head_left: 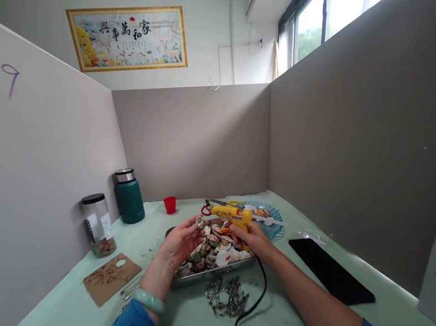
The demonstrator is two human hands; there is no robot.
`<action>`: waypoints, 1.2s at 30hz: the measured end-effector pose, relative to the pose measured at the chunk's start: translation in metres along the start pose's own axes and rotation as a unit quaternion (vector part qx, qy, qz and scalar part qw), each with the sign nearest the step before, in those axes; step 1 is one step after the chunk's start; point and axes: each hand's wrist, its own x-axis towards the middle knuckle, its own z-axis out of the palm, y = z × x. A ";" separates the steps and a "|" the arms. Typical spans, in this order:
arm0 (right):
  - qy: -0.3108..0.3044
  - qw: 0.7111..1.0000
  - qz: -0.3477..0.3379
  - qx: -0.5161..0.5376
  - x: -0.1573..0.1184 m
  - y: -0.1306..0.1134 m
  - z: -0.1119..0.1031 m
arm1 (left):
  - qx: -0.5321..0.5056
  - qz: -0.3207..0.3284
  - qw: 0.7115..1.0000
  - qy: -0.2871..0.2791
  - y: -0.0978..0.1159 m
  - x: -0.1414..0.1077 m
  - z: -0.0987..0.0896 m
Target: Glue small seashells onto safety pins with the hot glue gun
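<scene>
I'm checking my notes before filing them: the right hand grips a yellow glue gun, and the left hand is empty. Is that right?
Not quite: the left hand is not empty. The head view shows it holding a small pale piece, possibly a shell. The right hand does grip the yellow glue gun.

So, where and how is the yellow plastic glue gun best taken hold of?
The yellow plastic glue gun is probably best held by its downward handle, from the right, as the right hand does: the front points left and the pale glue stick sticks out right, so a palm fits behind.
</scene>
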 end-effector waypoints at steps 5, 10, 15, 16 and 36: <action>-0.004 1.000 0.005 0.004 0.001 0.003 -0.001 | 0.015 0.006 1.000 0.010 -0.002 0.002 -0.002; 0.004 1.000 0.020 0.016 0.003 0.004 0.001 | 0.105 0.031 0.993 0.043 -0.005 0.003 -0.001; 0.018 0.999 0.031 0.003 0.005 0.007 0.001 | 0.329 0.091 0.939 0.048 -0.012 0.008 -0.001; 0.020 0.999 0.030 0.004 0.005 0.007 0.001 | 0.403 0.103 0.908 0.049 -0.014 0.010 -0.001; 0.007 0.999 0.037 0.005 0.004 0.008 0.001 | 0.776 0.083 0.621 0.067 -0.006 0.010 -0.016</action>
